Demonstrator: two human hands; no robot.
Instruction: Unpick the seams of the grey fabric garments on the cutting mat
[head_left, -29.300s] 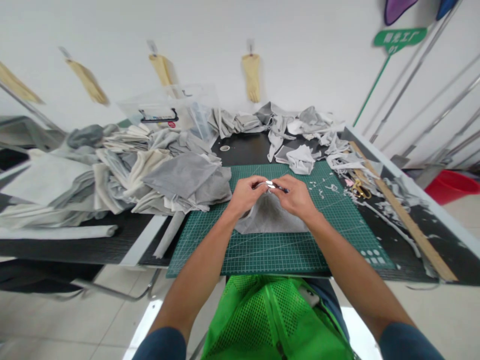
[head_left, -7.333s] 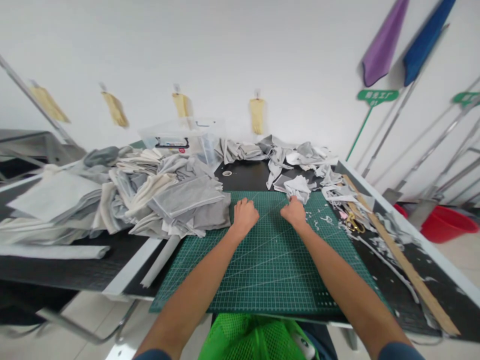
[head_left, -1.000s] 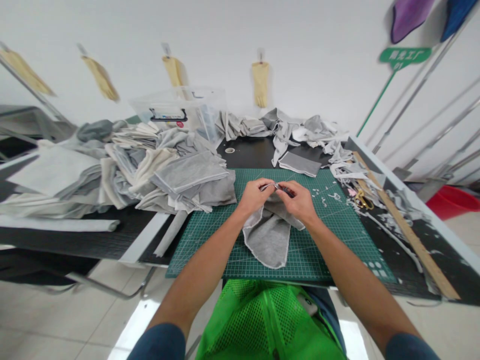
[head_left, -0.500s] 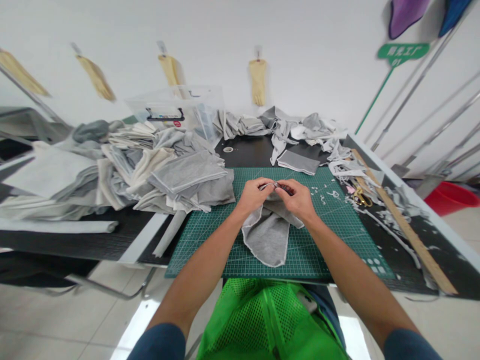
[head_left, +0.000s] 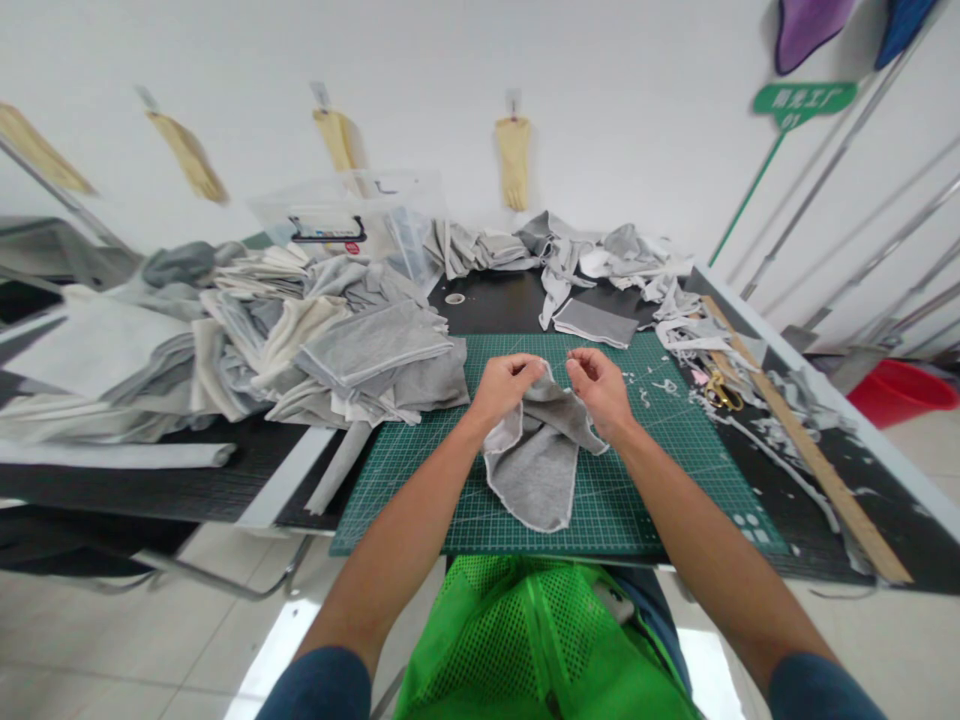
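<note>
A grey cloth (head_left: 534, 470) with a white stitched edge hangs from my left hand (head_left: 511, 385), whose thumb and fingers pinch its upper edge. The cloth's lower part rests on the green cutting mat (head_left: 420, 480). Just to the right, my right hand (head_left: 600, 388) has thumb and fingertips pressed together, a small gap away from the left fingertips. Whatever lies in that pinch is too small to make out. A few white scraps (head_left: 664, 386) are scattered on the mat beyond the right hand.
A big heap of grey and cream cloths (head_left: 360, 340) covers the left side. A folded grey cloth (head_left: 596, 322) lies behind the mat. Gold-handled scissors (head_left: 724, 392), a wooden ruler (head_left: 817, 450) and offcuts are on the right. A clear plastic box (head_left: 337, 215) stands at the back.
My hands were together at the cloth's upper edge. The right hand has moved slightly right, opening a gap, while the left keeps hold of the cloth.
</note>
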